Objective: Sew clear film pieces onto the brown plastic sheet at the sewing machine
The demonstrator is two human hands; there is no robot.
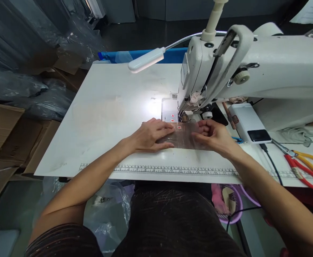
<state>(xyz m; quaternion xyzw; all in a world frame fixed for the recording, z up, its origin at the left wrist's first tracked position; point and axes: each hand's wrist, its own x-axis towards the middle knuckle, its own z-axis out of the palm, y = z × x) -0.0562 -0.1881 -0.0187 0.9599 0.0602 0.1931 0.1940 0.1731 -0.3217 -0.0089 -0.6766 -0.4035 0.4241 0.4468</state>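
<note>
A thin, brownish, see-through piece of material (183, 138) lies flat on the white table, just in front of the sewing machine's needle area (181, 116). I cannot tell if it is fabric or film. My left hand (155, 136) rests on its left part, palm down, fingers stretched out and thumb apart. At the right end, my right hand (213, 137) pinches the piece between thumb and curled fingers. Small red marks show on the machine's plate (169, 110), and another shows at the piece's upper edge.
A lamp (147, 60) lights the table (105, 107). To the right are a white power bank (246, 119) with a cable and red- and orange-handled scissors (303, 162). A printed ruler (156, 169) runs along the front edge. Cardboard boxes (9, 139) stand left; a purple basket (239, 203) sits below.
</note>
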